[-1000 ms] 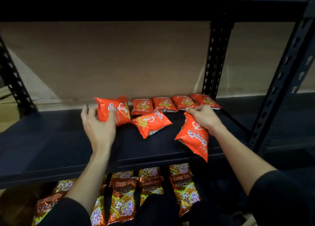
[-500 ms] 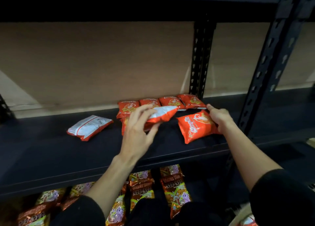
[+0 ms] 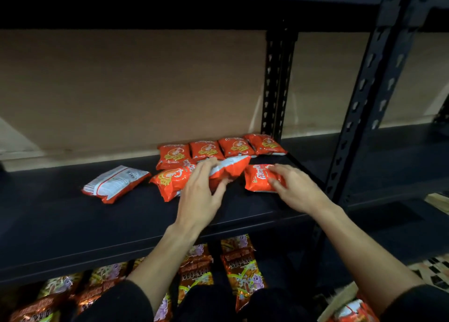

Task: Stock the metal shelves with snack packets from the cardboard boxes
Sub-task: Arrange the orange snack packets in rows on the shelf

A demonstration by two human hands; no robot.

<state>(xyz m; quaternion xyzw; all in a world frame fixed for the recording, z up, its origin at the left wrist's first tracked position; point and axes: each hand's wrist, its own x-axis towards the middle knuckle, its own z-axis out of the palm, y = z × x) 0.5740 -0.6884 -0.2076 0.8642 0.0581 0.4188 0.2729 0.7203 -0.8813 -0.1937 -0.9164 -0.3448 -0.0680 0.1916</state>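
Stocking is only begun, I judge. On the metal shelf [image 3: 73,224] a back row [image 3: 218,149] of four orange packets lies at 12 o'clock from my hands. My left hand [image 3: 201,192] pinches a turned-over packet [image 3: 233,167], fingers above and thumb below, just before this row. My right hand [image 3: 296,190] rests nearly straight fingers on an orange packet [image 3: 257,178] at 3 o'clock. A face-down packet [image 3: 114,184] at 9 o'clock waits; the second row is not finished.
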